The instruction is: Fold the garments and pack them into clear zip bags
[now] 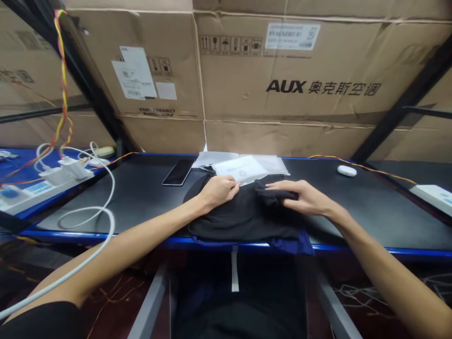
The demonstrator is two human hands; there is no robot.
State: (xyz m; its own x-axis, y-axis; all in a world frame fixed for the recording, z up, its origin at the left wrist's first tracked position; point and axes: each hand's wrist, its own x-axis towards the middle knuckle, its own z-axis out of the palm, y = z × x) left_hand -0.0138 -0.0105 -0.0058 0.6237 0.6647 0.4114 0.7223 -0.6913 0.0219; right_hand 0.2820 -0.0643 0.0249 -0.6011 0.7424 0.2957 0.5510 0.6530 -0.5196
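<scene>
Black cloth (233, 219), looking like a garment, lies bunched at the front of the dark tabletop, with a dark blue piece of fabric (300, 242) showing under its right corner. My left hand (219, 190) is closed on the cloth's upper left part; its fingertips are curled in. Over on the right, my right hand (305, 197) pinches a folded part of the same black cloth, slightly raised, between thumb and fingers. White translucent plastic bags (243, 168) lie just behind the cloth, one touching its back edge near my left hand.
A phone (178, 172) lies left of the bags. A small white case (346, 171) sits at the right. Power strips (45, 188) stand at both sides, and a white cable (112, 221) loops across the left. Large cardboard boxes (233, 94) wall off the back.
</scene>
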